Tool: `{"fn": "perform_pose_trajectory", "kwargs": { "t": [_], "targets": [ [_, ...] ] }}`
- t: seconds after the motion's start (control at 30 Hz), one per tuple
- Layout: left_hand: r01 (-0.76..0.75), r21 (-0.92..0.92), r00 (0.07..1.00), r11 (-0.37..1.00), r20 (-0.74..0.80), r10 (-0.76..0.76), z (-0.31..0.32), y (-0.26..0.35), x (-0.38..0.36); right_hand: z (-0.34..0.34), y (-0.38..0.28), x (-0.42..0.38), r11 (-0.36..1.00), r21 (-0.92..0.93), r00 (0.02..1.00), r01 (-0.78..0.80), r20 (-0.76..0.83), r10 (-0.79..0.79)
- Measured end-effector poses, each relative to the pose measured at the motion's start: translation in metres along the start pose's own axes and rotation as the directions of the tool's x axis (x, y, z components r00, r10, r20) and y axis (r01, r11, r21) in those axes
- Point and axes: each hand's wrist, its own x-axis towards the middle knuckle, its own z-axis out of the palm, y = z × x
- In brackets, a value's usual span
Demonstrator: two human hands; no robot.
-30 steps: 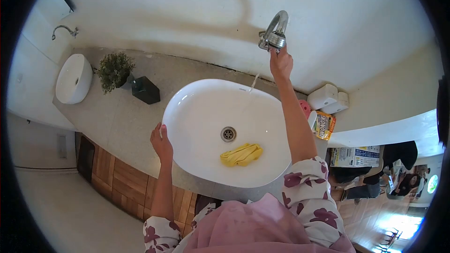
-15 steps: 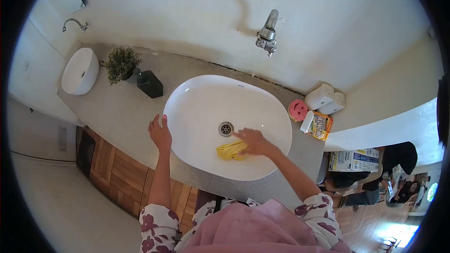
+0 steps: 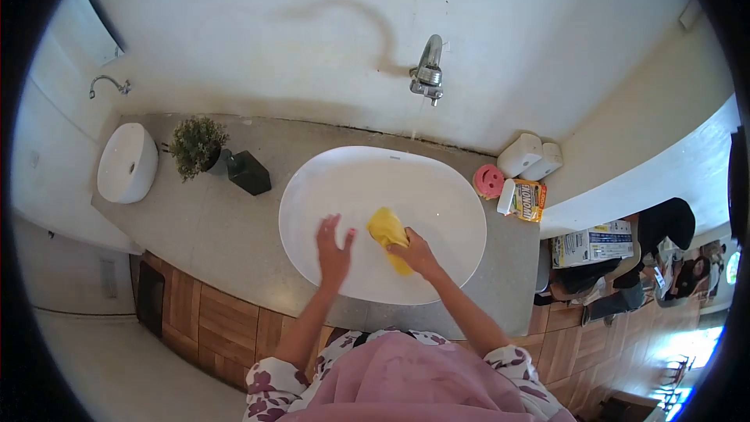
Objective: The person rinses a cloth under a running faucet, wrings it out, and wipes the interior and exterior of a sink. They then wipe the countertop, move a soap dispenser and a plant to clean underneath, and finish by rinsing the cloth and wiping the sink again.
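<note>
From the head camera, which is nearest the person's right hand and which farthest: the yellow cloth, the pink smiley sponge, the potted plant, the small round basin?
1. yellow cloth: held in the right hand, over the big sink.
2. pink smiley sponge: on the counter, right of the sink.
3. potted plant: counter, far left.
4. small round basin: left end, beyond the plant.
</note>
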Motion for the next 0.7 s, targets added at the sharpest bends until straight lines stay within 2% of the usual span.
{"fn": "perform_pose_trajectory", "kwargs": {
  "t": [0.03,0.07,0.1,0.13,0.17,0.2,0.23,0.27,0.3,0.33,0.37,0.4,0.43,0.5,0.53,0.57,0.6,0.63,0.7],
  "targets": [
    [0.125,-0.183,0.991,0.975,0.06,-0.116,0.021,-0.003,-0.01,0.005,-0.009,-0.004,1.0,0.001,1.0,-0.004,-0.007,0.004],
    [0.255,-0.35,0.966,0.902,0.143,-0.217,0.039,-0.003,-0.016,0.011,-0.024,-0.01,0.998,0.027,0.993,-0.056,-0.106,0.058],
    [0.255,-0.35,0.965,0.901,0.154,-0.214,0.045,0.008,-0.017,0.017,-0.033,-0.016,0.992,0.06,0.973,-0.107,-0.201,0.117],
    [0.533,-0.553,0.84,0.64,0.439,-0.32,0.047,0.021,-0.017,0.024,-0.034,-0.019,0.991,0.064,0.97,-0.114,-0.208,0.125],
    [0.762,-0.586,0.647,0.274,0.705,-0.29,0.045,0.031,-0.013,0.031,-0.032,-0.023,1.0,-0.011,0.97,-0.011,-0.245,0.008],
    [0.766,-0.581,0.642,0.274,0.712,-0.286,0.041,0.035,-0.009,0.035,-0.031,-0.026,0.992,-0.091,0.956,0.09,-0.27,-0.112],
    [0.761,-0.597,0.645,0.254,0.737,-0.201,0.038,0.038,-0.005,0.033,-0.029,-0.029,0.992,-0.09,0.955,0.083,-0.276,-0.105],
    [0.756,-0.612,0.646,0.233,0.755,-0.113,0.036,0.041,0.001,0.025,-0.024,-0.031,0.988,0.051,0.975,0.146,-0.176,-0.135],
    [0.761,-0.606,0.639,0.232,0.761,-0.111,0.033,0.041,0.006,0.016,-0.02,-0.035,0.962,0.197,0.981,0.189,-0.079,-0.177],
    [0.816,-0.555,0.574,0.161,0.81,-0.118,0.03,0.041,0.012,0.001,-0.022,-0.036,0.963,0.198,0.982,0.183,-0.083,-0.169],
    [0.862,-0.499,0.506,0.089,0.854,-0.121,0.028,0.041,0.018,-0.018,-0.025,-0.033,0.931,0.355,0.996,0.086,-0.034,-0.079],
    [0.872,-0.484,0.489,0.069,0.864,-0.118,0.027,0.04,0.021,-0.027,-0.027,-0.031,0.866,0.499,1.0,-0.018,0.031,0.003],
    [0.875,-0.479,0.484,0.067,0.867,-0.118,0.026,0.042,0.021,-0.023,-0.021,-0.023,0.866,0.499,1.0,-0.022,0.03,0.008],
    [0.899,-0.412,0.409,-0.151,0.911,-0.052,0.029,0.047,0.019,-0.004,0.004,0.006,0.532,0.847,0.948,-0.015,-0.158,0.278],
    [0.901,-0.406,0.403,-0.154,0.914,-0.051,0.033,0.049,0.016,0.006,0.007,0.02,0.463,0.886,0.969,-0.036,-0.083,0.234],
    [0.889,-0.363,0.397,-0.279,0.914,0.076,0.036,0.052,0.012,0.011,0.008,0.033,0.245,0.963,0.993,-0.108,0.092,0.076],
    [0.869,-0.303,0.402,-0.393,0.894,0.2,0.04,0.053,0.008,0.016,0.006,0.044,0.029,0.975,0.967,-0.22,0.222,-0.123],
    [0.868,-0.301,0.4,-0.394,0.895,0.197,0.044,0.055,0.004,0.018,-0.014,0.049,0.026,0.974,0.967,-0.223,0.225,-0.12],
    [0.821,-0.275,0.444,-0.5,0.858,0.259,0.048,0.061,0.0,0.018,-0.062,0.046,-0.084,0.986,0.975,-0.143,0.126,-0.182]
  ]
}}
